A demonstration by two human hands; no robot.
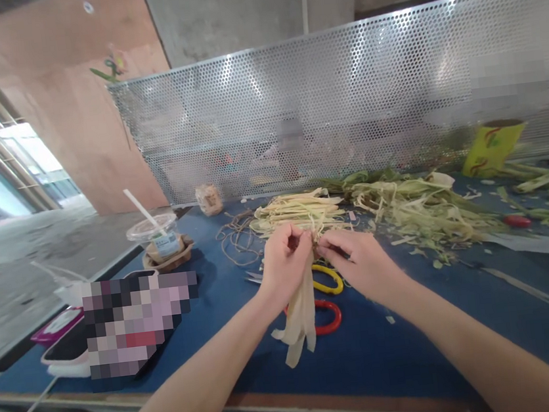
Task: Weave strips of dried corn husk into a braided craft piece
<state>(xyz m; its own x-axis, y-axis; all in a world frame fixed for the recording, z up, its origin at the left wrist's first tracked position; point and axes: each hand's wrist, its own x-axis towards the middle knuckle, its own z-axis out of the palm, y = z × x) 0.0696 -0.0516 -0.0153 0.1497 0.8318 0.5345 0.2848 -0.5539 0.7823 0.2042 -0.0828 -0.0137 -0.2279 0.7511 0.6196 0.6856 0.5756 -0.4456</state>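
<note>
My left hand [284,264] is closed around the top of a bundle of pale dried leaf strips [299,315] that hangs down over the blue table [419,341]. My right hand [357,261] pinches the same bundle at its upper end, fingertips touching those of the left hand. Under the hands lie scissors with yellow handles [331,280] and scissors with red handles [331,317]. Just beyond the hands is a heap of pale strips [299,211].
A larger pile of green and pale husk scraps [424,212] spreads to the right. A lidded plastic cup with a straw [159,236] stands at the left, brown twine [239,240] beside it. A perforated metal screen [341,92] and a yellow cup [493,145] stand behind.
</note>
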